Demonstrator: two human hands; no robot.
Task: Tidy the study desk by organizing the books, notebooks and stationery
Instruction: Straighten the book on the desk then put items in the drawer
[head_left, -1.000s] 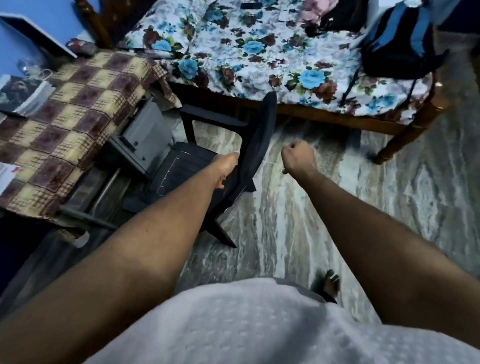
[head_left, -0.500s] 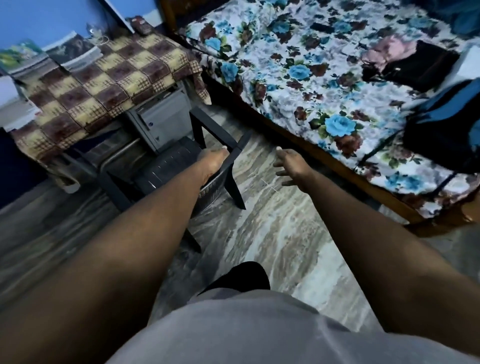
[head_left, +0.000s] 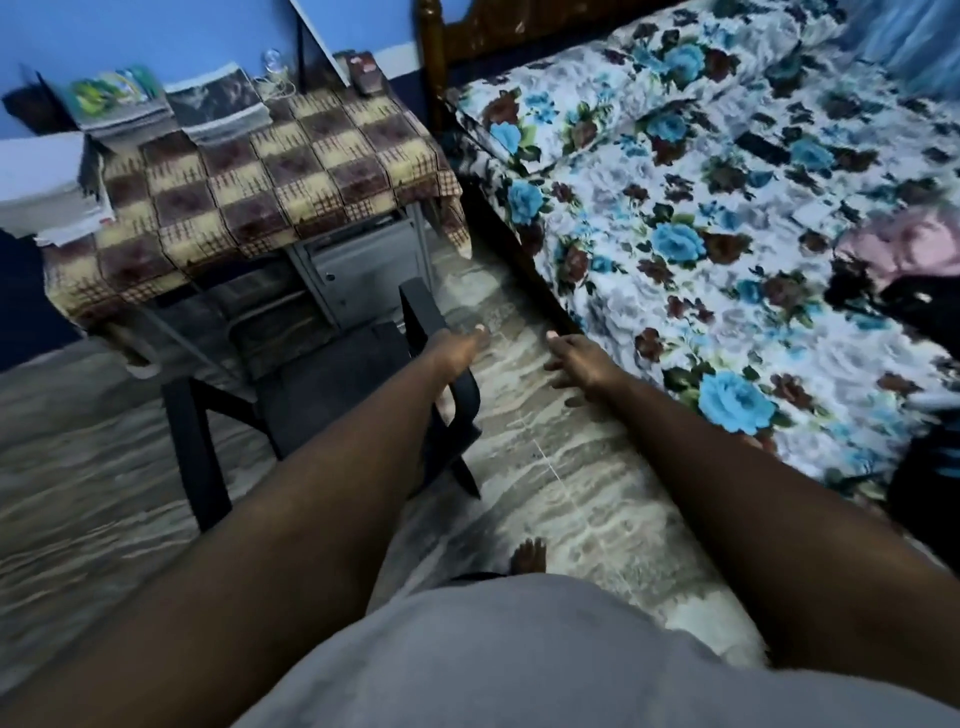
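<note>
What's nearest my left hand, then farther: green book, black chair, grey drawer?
1. Nearest: black chair, its armrest held by the left hand.
2. Next: grey drawer, under the desk, beyond the chair.
3. Farthest: green book, on the desk's back left.

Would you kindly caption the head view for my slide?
Left hand grips a dark chair at the cloth-covered desk; right hand hovers open.

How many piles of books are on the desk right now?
3. A green-covered pile at the back left, a dark-covered pile beside it, a pale pile at the left edge. Others may be out of frame.
</note>
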